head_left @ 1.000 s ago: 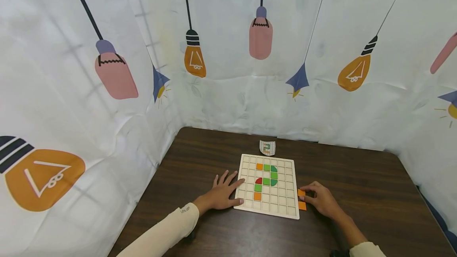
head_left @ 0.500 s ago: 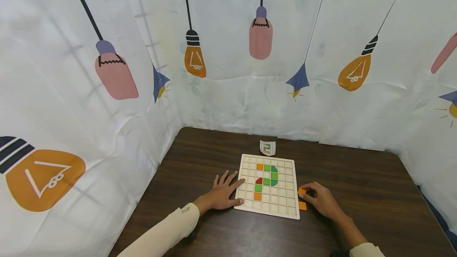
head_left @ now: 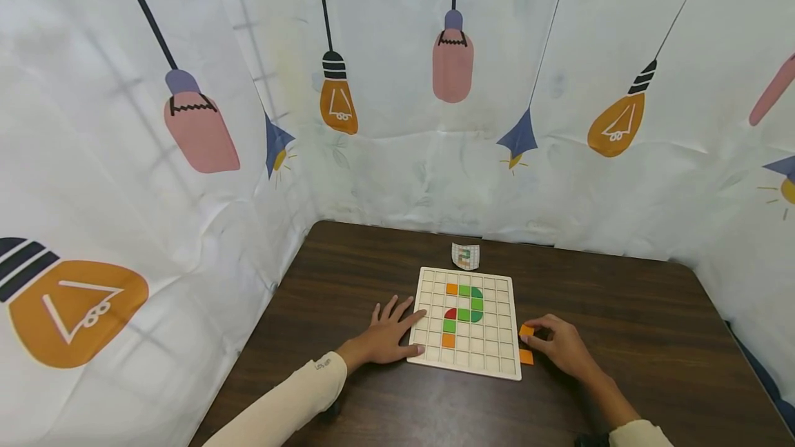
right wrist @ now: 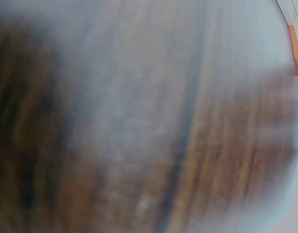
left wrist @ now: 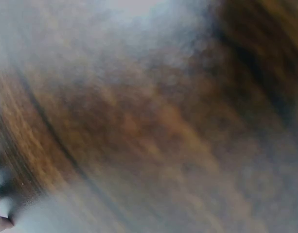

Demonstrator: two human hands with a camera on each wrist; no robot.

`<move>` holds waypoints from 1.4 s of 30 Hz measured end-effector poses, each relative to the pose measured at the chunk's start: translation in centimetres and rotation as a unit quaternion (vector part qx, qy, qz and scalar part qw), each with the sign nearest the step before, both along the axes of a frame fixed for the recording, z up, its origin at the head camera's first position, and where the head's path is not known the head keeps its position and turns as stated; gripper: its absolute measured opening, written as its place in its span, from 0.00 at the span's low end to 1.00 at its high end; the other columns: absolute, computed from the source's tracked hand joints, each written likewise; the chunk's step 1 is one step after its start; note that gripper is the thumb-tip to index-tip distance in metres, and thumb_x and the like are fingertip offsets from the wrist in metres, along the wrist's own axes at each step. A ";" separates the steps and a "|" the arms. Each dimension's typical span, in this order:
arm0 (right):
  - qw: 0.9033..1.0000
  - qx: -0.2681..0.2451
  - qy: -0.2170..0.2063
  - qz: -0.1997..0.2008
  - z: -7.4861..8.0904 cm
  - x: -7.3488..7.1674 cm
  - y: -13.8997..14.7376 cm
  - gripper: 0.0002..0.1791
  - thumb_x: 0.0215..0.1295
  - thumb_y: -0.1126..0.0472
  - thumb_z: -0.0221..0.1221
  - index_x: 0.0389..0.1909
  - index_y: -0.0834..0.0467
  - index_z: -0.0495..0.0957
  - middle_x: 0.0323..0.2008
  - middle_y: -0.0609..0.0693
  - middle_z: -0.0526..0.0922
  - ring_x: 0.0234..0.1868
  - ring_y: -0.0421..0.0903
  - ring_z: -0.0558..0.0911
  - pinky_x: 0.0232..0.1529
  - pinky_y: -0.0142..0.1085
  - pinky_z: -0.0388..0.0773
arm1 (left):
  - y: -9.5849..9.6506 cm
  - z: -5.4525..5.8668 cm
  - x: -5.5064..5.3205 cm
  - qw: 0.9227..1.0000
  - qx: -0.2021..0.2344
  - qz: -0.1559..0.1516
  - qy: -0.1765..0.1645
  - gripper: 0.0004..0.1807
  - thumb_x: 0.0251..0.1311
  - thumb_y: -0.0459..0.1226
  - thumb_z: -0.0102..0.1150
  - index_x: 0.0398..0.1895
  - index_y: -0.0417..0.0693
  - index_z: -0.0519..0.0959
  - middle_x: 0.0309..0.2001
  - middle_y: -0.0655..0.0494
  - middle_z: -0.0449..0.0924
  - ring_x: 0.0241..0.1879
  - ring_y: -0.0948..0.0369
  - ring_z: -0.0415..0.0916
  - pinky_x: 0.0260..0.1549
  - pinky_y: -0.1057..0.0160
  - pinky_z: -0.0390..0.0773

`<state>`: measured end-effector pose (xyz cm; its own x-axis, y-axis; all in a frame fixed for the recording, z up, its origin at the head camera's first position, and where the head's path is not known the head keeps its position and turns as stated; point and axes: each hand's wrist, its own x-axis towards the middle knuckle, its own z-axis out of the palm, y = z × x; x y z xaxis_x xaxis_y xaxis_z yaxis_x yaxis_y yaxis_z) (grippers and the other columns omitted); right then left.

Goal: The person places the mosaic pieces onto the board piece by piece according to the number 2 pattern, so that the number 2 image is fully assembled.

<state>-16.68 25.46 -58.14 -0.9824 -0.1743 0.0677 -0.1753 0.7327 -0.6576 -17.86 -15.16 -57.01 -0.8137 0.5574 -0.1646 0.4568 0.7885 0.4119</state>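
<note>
In the head view, a pale square grid board (head_left: 497,350) lies on the table. Several tiles sit in its cells: orange squares, green squares (head_left: 464,290), dark green rounded pieces (head_left: 477,316) and a red rounded piece (head_left: 450,313). My left hand (head_left: 386,339) rests at the board's left edge, fingers spread, with thumb and index finger on it. Just off the right edge, my right hand (head_left: 562,345) pinches an orange square tile (head_left: 526,330) between thumb and fingers. Another orange tile (head_left: 526,357) lies beside the board, below that hand's fingertips.
Behind the board lies a small curled card (head_left: 465,256) printed with a coloured grid pattern. The dark wooden table (head_left: 646,316) is bordered by a white curtain (head_left: 397,178) with lamp prints. Both wrist views show mostly blurred tabletop.
My right hand has shifted very slightly away from me with the orange tile, which now looks a little turned. The left hand and the board stay in place.
</note>
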 end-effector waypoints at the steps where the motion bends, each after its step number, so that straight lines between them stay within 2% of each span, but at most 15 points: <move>1: 1.000 -0.001 -0.001 -0.001 0.1 0.0 0.0 0.15 0.58 0.58 0.72 0.46 0.55 0.87 0.42 0.47 0.84 0.31 0.37 0.73 0.29 0.30 0.71 | 0.0 0.0 0.0 1.000 0.000 0.000 -0.002 0.42 0.67 0.66 0.48 0.81 0.65 0.53 0.82 0.49 0.42 0.79 0.37 0.36 0.67 0.25 0.42; 4: 1.000 -0.007 -0.008 -0.006 0.3 0.0 -0.1 0.15 0.59 0.58 0.72 0.47 0.55 0.86 0.43 0.49 0.85 0.30 0.37 0.73 0.27 0.30 0.71 | 0.0 0.0 0.0 1.000 0.000 0.001 -0.002 0.42 0.67 0.66 0.48 0.81 0.66 0.52 0.82 0.49 0.42 0.79 0.37 0.36 0.67 0.25 0.42; 10: 0.998 -0.051 -0.031 -0.007 0.8 0.0 -0.5 0.16 0.59 0.55 0.72 0.47 0.56 0.86 0.42 0.51 0.83 0.17 0.38 0.70 0.20 0.32 0.72 | -0.1 -0.2 -0.1 1.000 0.000 0.000 -0.001 0.43 0.67 0.67 0.47 0.81 0.66 0.52 0.82 0.49 0.42 0.79 0.37 0.36 0.67 0.25 0.42; 14: 0.997 -0.075 -0.023 0.009 1.2 -0.1 -1.1 0.16 0.58 0.56 0.73 0.46 0.55 0.86 0.39 0.50 0.82 0.14 0.37 0.69 0.18 0.32 0.72 | -0.1 -0.3 -0.1 1.000 -0.006 0.001 0.003 0.43 0.67 0.68 0.46 0.81 0.67 0.52 0.82 0.50 0.42 0.79 0.38 0.36 0.68 0.25 0.43; 25: 0.992 -0.109 0.010 0.065 1.5 -0.3 -3.3 0.14 0.59 0.55 0.73 0.44 0.54 0.86 0.39 0.48 0.84 0.16 0.33 0.65 0.18 0.31 0.68 | -0.1 0.1 0.0 1.000 0.005 -0.003 -0.004 0.42 0.68 0.65 0.48 0.81 0.65 0.53 0.81 0.48 0.43 0.79 0.37 0.36 0.67 0.25 0.42; 29: 0.990 -0.118 -0.001 0.073 1.8 -0.5 -4.2 0.14 0.58 0.55 0.73 0.44 0.55 0.86 0.38 0.48 0.83 0.16 0.34 0.66 0.17 0.31 0.68 | -0.2 0.0 0.0 1.000 0.006 -0.007 0.000 0.42 0.68 0.65 0.49 0.81 0.63 0.54 0.81 0.47 0.43 0.79 0.37 0.37 0.67 0.24 0.43; 34: 0.988 -0.133 -0.026 0.080 2.0 -0.7 -5.0 0.14 0.58 0.56 0.73 0.44 0.56 0.86 0.43 0.51 0.84 0.17 0.36 0.68 0.18 0.31 0.70 | -0.2 0.0 0.0 1.000 0.001 -0.007 0.001 0.42 0.68 0.65 0.48 0.81 0.64 0.53 0.81 0.48 0.42 0.79 0.37 0.37 0.67 0.25 0.43; 38: 0.981 -0.158 -0.056 0.096 1.8 -0.6 -5.6 0.15 0.60 0.56 0.71 0.46 0.57 0.85 0.46 0.56 0.83 0.17 0.35 0.71 0.19 0.31 0.73 | -0.2 0.1 0.0 1.000 0.005 -0.008 0.001 0.42 0.68 0.65 0.49 0.81 0.63 0.54 0.81 0.47 0.43 0.79 0.36 0.37 0.67 0.24 0.43; 42: 0.973 -0.182 -0.070 0.122 1.5 -0.6 -6.1 0.14 0.62 0.57 0.70 0.46 0.58 0.85 0.46 0.58 0.82 0.16 0.34 0.71 0.18 0.30 0.72 | -0.2 0.2 0.1 1.000 0.005 -0.008 0.000 0.42 0.68 0.64 0.49 0.81 0.63 0.53 0.81 0.46 0.43 0.79 0.36 0.37 0.67 0.24 0.43</move>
